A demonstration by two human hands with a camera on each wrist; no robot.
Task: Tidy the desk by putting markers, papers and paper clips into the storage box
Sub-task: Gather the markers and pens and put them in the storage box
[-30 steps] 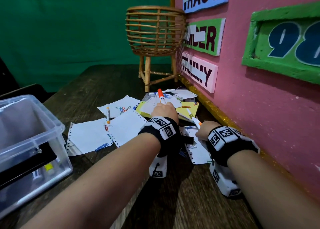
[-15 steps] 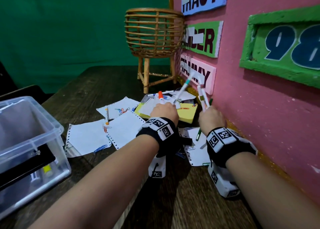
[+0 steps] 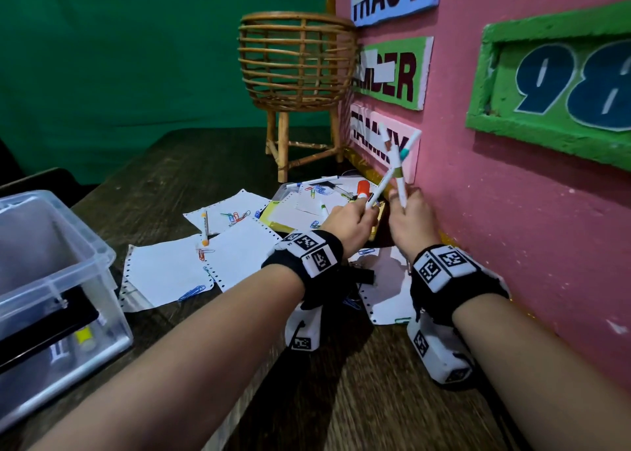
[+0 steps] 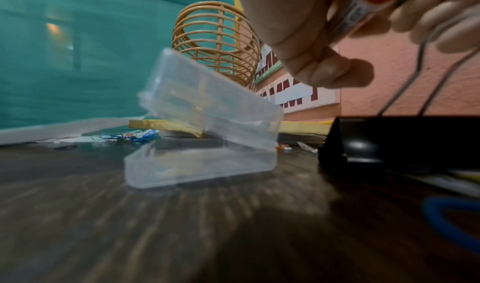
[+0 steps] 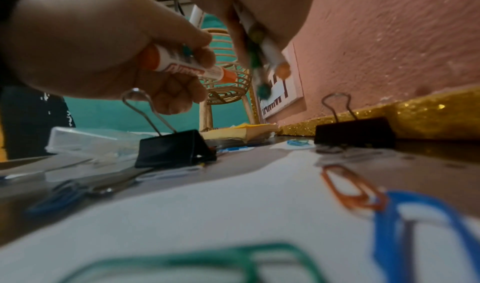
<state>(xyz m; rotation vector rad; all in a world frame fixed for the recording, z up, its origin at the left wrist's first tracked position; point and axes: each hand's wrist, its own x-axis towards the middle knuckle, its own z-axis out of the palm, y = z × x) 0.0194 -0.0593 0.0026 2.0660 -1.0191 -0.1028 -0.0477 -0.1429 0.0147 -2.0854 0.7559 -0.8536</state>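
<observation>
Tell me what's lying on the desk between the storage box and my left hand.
In the head view, between the storage box and the left hand lie white papers, scattered paper clips and one orange-tipped marker.

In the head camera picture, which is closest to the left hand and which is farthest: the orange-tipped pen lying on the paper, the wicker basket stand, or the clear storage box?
From the left hand:
1. Orange-tipped pen, lying on the papers to the hand's left.
2. Wicker basket stand, behind the hand, in the corner by the pink wall.
3. Clear storage box, far left at the desk's edge.
</observation>
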